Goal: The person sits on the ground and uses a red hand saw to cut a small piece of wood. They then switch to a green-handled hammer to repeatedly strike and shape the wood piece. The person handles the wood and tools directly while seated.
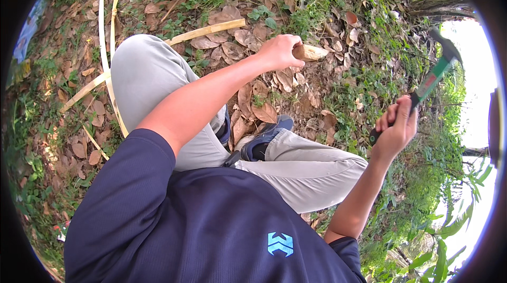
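My left hand [281, 52] is stretched out over the leafy ground, its fingers closed around a short, pale piece of wood [310, 53]. The wood's far end sticks out to the right of my fingers; the rest is hidden in my grip. Raised on the right, my right hand [397, 124] is wrapped around the black grip of a claw hammer [430, 83]. Its shaft is green and its dark head [445, 46] points up, well apart from the wood.
My bent legs in light trousers [311, 169] are folded below my hands. Long pale strips [112, 29] lie on the ground at the left, and another strip [211, 29] reaches out beyond my knee. Dry leaves [264, 111] and green plants cover the ground. A tree trunk [441, 7] stands at the upper right.
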The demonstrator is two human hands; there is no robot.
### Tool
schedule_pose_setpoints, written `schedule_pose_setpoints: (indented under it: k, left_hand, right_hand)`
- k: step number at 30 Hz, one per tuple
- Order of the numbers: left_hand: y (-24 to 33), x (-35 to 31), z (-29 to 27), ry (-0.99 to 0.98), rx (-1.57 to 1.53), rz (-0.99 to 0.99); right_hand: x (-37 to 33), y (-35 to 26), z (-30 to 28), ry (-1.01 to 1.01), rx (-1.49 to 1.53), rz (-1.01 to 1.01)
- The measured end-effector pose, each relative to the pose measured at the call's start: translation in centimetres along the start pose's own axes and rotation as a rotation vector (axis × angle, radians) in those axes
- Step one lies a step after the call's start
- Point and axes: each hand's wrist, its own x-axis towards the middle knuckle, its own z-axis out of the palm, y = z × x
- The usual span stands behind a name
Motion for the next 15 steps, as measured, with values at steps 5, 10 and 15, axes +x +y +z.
schedule_pose_setpoints:
  k: [5,10,15]
  left_hand:
    - [-0.4,0.5,0.1,0.014,-0.013,-0.013]
    - [0.2,-0.7,0.5,-0.061,0.012,0.0]
    - [0.5,-1.1,0.9,-0.021,0.03,0.029]
  right_hand:
    - [-1.7,3.1,2.8,0.015,0.18,-0.263]
    - [-5.7,5.8,5.4,-0.369,-0.655,0.24]
    - [-1.7,-2.3,1.3,-0.068,-0.196,0.099]
